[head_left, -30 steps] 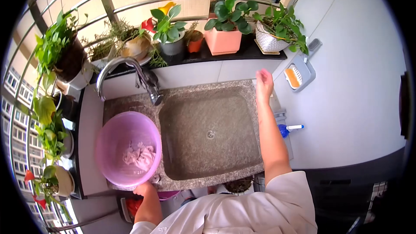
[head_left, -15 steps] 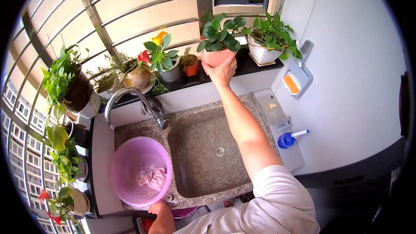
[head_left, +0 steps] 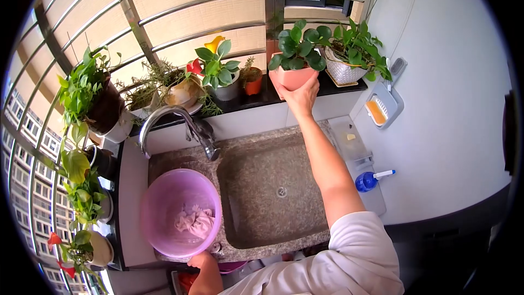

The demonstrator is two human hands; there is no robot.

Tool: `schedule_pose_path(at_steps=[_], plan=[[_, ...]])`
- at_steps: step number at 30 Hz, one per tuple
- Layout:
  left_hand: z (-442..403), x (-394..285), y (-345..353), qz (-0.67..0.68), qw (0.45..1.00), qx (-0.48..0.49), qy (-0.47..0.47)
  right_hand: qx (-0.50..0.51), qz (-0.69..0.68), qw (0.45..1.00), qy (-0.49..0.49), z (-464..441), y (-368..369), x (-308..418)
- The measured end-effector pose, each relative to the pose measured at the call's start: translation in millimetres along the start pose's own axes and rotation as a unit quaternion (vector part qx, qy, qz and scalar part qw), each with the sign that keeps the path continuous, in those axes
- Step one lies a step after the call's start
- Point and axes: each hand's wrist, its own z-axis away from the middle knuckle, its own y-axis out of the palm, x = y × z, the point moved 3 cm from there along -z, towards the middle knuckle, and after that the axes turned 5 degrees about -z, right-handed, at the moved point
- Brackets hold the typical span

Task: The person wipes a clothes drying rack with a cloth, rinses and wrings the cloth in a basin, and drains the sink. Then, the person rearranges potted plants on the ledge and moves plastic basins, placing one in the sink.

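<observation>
Beyond the sink (head_left: 262, 207), right hand (head_left: 303, 97), fingers part-spread, grips pink pot (head_left: 295, 78) by its near side; one-handed hold could slip, tipping it sinkward; left hand (head_left: 202, 259) at purple basin (head_left: 155, 207), sink's left, finger closure indeterminate.

Right hand (head_left: 302, 96) grips a pink pot (head_left: 295, 76) with a leafy plant (head_left: 299, 46) on the far ledge (head_left: 259, 102), beyond a stone sink (head_left: 273, 196). Left hand (head_left: 201, 259) is at the near rim of a purple basin (head_left: 158, 218) holding pink cloth (head_left: 195, 222).
</observation>
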Motion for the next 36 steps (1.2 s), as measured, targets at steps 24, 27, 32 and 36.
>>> schedule_pose_path(at_steps=[24, 27, 32, 36], plan=[[10.7, -8.0, -22.8, 0.073, 0.994, 0.082, -0.009, 0.028, 0.026, 0.998, 0.043, -30.5, -7.5, -31.1], [13.4, -11.3, -27.7, 0.080, 0.994, 0.076, -0.025, -0.028, 0.074, 0.996, 0.029, -16.0, -8.1, -28.8], [22.0, -17.1, -38.1, 0.039, 0.997, 0.070, -0.006, -0.004, -0.094, 0.978, -0.184, 53.3, 8.7, 35.7], [6.4, -5.6, -15.6, 0.046, 0.997, 0.055, -0.012, 0.076, -0.040, 0.988, -0.130, 44.3, 62.1, 53.9]])
